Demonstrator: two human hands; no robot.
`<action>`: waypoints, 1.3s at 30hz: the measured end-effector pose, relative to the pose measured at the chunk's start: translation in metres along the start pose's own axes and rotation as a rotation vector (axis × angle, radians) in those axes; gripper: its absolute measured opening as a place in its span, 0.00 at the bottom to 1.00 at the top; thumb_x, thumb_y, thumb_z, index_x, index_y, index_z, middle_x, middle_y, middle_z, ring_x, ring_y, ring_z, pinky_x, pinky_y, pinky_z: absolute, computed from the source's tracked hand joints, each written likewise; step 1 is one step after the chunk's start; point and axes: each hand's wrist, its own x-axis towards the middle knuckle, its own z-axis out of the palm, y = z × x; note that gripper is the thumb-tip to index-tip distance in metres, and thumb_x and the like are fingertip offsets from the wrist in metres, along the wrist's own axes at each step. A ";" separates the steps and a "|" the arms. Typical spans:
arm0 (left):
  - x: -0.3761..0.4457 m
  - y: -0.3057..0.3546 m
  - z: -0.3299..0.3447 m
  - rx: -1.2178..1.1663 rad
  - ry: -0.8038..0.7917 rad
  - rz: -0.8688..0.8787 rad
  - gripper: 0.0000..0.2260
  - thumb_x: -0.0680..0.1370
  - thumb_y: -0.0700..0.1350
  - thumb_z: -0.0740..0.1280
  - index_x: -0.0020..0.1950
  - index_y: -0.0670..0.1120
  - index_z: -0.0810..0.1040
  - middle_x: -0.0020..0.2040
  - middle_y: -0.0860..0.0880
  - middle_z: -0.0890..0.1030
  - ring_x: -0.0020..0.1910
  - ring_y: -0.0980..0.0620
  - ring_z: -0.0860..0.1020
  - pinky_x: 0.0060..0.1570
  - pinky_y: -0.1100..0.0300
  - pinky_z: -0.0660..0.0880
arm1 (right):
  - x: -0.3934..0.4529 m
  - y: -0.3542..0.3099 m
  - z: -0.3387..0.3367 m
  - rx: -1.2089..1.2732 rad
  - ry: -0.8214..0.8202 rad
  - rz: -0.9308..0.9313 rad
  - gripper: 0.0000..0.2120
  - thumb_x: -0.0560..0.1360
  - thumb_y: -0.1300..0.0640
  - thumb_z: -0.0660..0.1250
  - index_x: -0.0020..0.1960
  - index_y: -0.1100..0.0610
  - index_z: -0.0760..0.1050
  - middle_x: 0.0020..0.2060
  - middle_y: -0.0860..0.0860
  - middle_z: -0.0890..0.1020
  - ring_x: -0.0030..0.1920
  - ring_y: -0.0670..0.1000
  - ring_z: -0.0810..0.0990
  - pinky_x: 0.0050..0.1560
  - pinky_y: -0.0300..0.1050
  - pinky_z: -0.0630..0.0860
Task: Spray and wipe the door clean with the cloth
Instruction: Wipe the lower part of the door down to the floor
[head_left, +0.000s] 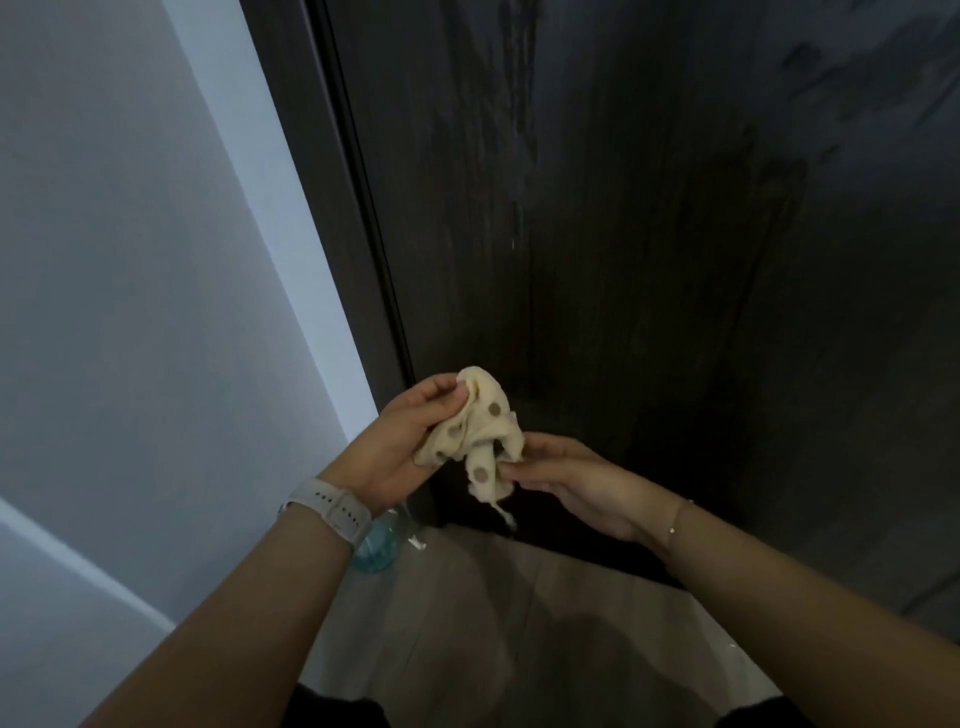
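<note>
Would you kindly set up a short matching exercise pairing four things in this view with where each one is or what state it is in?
Things:
1. cloth
2. door
3. spray bottle
4. watch

States or places:
A. on the floor by the door frame, partly hidden behind the left wrist
B. dark, with wet streaks running down it
C. strapped around the left wrist
D. bunched up, held in both the left hand and the right hand

Pairs: 1-D, 2-B, 3-A, 4-C

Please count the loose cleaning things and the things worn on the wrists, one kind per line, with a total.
Cream cloth with brown dots: 1
Clear bottle of blue liquid on the floor: 1
White wristwatch: 1
Thin bracelet: 1
Total: 4
</note>
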 end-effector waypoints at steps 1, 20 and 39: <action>0.000 0.003 -0.004 -0.003 0.022 0.018 0.16 0.73 0.43 0.67 0.60 0.40 0.76 0.52 0.41 0.82 0.51 0.46 0.82 0.51 0.54 0.80 | 0.002 -0.001 0.000 0.036 0.003 0.001 0.25 0.72 0.54 0.73 0.65 0.63 0.75 0.61 0.57 0.81 0.63 0.54 0.79 0.69 0.53 0.69; 0.013 -0.043 -0.003 0.216 0.363 0.140 0.10 0.75 0.46 0.71 0.54 0.45 0.83 0.54 0.44 0.84 0.54 0.48 0.82 0.56 0.54 0.79 | 0.031 -0.025 0.022 0.084 0.408 0.077 0.21 0.79 0.41 0.60 0.59 0.55 0.81 0.52 0.52 0.85 0.54 0.50 0.82 0.58 0.43 0.75; 0.131 -0.054 -0.019 0.351 0.710 0.629 0.08 0.73 0.38 0.75 0.47 0.49 0.81 0.53 0.44 0.82 0.51 0.51 0.82 0.52 0.58 0.80 | 0.035 0.022 -0.074 -1.534 0.465 -0.346 0.23 0.80 0.50 0.60 0.74 0.50 0.66 0.78 0.50 0.58 0.78 0.49 0.50 0.75 0.45 0.41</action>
